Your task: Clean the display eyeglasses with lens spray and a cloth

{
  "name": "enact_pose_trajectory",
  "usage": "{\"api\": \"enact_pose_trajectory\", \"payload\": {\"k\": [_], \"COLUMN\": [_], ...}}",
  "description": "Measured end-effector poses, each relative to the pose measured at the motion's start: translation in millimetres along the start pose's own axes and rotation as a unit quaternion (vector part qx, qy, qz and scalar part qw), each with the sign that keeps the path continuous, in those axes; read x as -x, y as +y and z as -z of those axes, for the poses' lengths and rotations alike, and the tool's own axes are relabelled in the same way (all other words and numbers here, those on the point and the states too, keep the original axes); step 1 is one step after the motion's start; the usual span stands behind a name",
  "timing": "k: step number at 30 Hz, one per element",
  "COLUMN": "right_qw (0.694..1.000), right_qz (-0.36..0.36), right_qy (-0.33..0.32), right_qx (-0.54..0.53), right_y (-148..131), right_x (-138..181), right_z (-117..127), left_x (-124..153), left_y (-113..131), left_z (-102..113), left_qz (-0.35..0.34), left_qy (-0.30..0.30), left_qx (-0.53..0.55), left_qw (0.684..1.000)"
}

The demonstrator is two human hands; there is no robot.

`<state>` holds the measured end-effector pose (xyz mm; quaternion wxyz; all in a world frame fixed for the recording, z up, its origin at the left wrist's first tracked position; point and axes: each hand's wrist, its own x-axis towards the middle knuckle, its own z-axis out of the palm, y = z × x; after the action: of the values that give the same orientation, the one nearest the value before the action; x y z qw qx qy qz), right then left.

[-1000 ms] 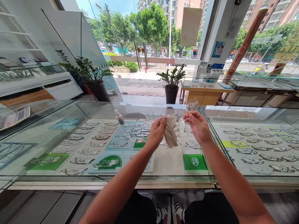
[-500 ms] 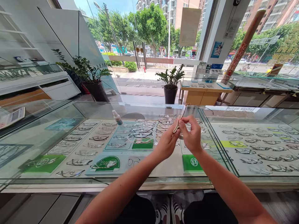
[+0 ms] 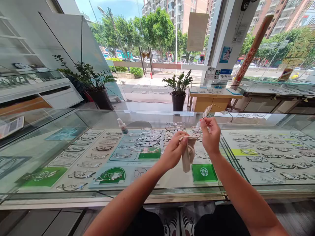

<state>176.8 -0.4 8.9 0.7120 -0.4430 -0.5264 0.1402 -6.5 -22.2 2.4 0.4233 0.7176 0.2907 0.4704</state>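
My left hand (image 3: 175, 149) is closed on a beige cleaning cloth (image 3: 188, 157), which hangs down from the fingers over the glass counter. In my right hand (image 3: 211, 135), a pair of thin-framed glasses (image 3: 207, 112) is pinched between thumb and fingers. One lens and a thin temple stick up above the hand; part of the frame is hidden by the fingers. The glasses are apart from the cloth, to its upper right. A small white spray bottle (image 3: 122, 126) stands on the counter, left of both hands.
The glass display counter (image 3: 137, 193) holds rows of eyeglasses under its top, with green sign blocks (image 3: 203, 172) among them. Another pair of glasses (image 3: 226, 114) lies at the right back. Potted plants (image 3: 178, 98) stand beyond, by the window. A tablet-like panel (image 3: 11, 127) is at left.
The right hand has moved right, bringing the glasses away from the left hand. The cloth, bunched between the hands before, now hangs loose from the left hand.
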Motion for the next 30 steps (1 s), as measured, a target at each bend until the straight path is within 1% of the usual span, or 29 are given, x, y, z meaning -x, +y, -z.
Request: {"api": "enact_pose_trajectory", "payload": {"k": [2, 4, 5, 7, 9, 10, 12, 13, 15, 16, 18, 19, 21, 23, 25, 30], "right_qw": [0.999, 0.996, 0.993, 0.985, 0.972, 0.966, 0.956, 0.954, 0.949, 0.947, 0.942, 0.94, 0.935, 0.928, 0.921, 0.906], "right_qz": [-0.016, -0.034, -0.043, -0.061, -0.085, -0.098, -0.115, -0.12, -0.125, -0.127, -0.128, -0.128, -0.127, -0.131, -0.138, -0.146], "right_qy": [-0.015, -0.046, -0.065, -0.11, -0.158, -0.176, -0.195, -0.197, -0.201, -0.209, -0.23, -0.241, -0.264, -0.286, -0.309, -0.348], "right_qx": [-0.026, -0.065, -0.085, -0.121, -0.15, -0.163, -0.184, -0.194, -0.208, -0.211, -0.208, -0.205, -0.201, -0.198, -0.193, -0.19], "right_y": [2.3, 3.7, 4.1, 4.4, 3.7, 3.0, 0.4, -1.2, -4.3, -5.3, -5.3, -4.2, -0.4, 4.1, 7.6, 10.7], "right_x": [-4.0, -6.9, -8.3, -11.5, -15.3, -17.3, -21.1, -22.6, -24.2, -24.2, -22.3, -20.5, -16.1, -11.6, -8.3, -5.4], "right_z": [2.0, 3.7, 4.7, 7.7, 11.5, 13.5, 17.1, 18.4, 19.4, 19.0, 16.8, 15.1, 11.2, 7.6, 4.8, 1.0], "left_x": [-3.3, -5.3, -5.7, -5.6, -5.4, -5.7, -7.7, -9.6, -14.6, -17.5, -23.1, -25.5, -29.0, -30.7, -31.2, -31.0], "left_y": [-1.1, -4.5, -6.8, -11.6, -16.0, -18.0, -21.6, -23.4, -26.9, -28.4, -30.3, -30.6, -29.8, -28.3, -27.0, -26.4], "left_z": [7.4, 11.6, 12.1, 10.4, 7.5, 6.7, 8.0, 10.3, 17.4, 21.6, 30.0, 33.6, 38.9, 41.3, 41.4, 39.5], "left_qz": [0.042, 0.084, 0.094, 0.09, 0.076, 0.075, 0.092, 0.108, 0.148, 0.171, 0.206, 0.215, 0.219, 0.218, 0.212, 0.164], "left_qy": [-0.045, -0.124, -0.163, -0.216, -0.23, -0.226, -0.194, -0.169, -0.099, -0.059, 0.018, 0.049, 0.086, 0.099, 0.097, 0.078], "left_qx": [0.008, 0.018, 0.017, 0.002, -0.009, -0.005, 0.019, 0.036, 0.087, 0.121, 0.202, 0.242, 0.308, 0.352, 0.374, 0.37], "left_qw": [0.998, 0.989, 0.982, 0.972, 0.97, 0.971, 0.976, 0.979, 0.98, 0.976, 0.957, 0.945, 0.922, 0.905, 0.898, 0.911]}}
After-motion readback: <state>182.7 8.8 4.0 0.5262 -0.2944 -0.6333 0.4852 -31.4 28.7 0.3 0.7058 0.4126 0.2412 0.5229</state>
